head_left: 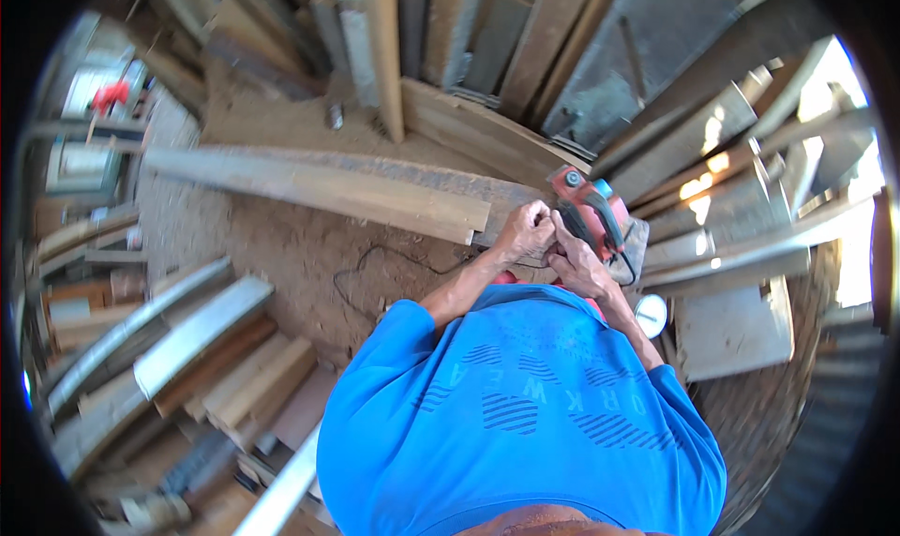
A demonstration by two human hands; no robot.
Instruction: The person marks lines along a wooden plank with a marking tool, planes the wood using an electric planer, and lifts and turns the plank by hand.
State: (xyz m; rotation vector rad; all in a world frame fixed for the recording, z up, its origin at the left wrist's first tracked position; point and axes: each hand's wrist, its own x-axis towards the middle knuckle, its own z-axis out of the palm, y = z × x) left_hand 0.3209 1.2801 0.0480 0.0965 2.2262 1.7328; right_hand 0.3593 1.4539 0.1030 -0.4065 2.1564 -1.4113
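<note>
My left hand [525, 230] is closed, its fingers curled in front of my body. Close beside it, my right hand [578, 266] is also closed, fingertips bent inward toward the left hand. Whatever lies between the fingers is too small or hidden to make out. A red and black electric hand planer [596, 210] rests just beyond my right hand, at the end of a long bench plank [511, 196]. On that plank lies a pale wooden board [375, 196], its near end a little left of my left hand.
A thin black cord [352, 271] loops over the dusty floor [281, 250]. Boards [253, 386] are stacked at the lower left. Upright planks [384, 48] lean at the back, and more timber [694, 142] crowds the right. A round white object [651, 315] sits beside my right forearm.
</note>
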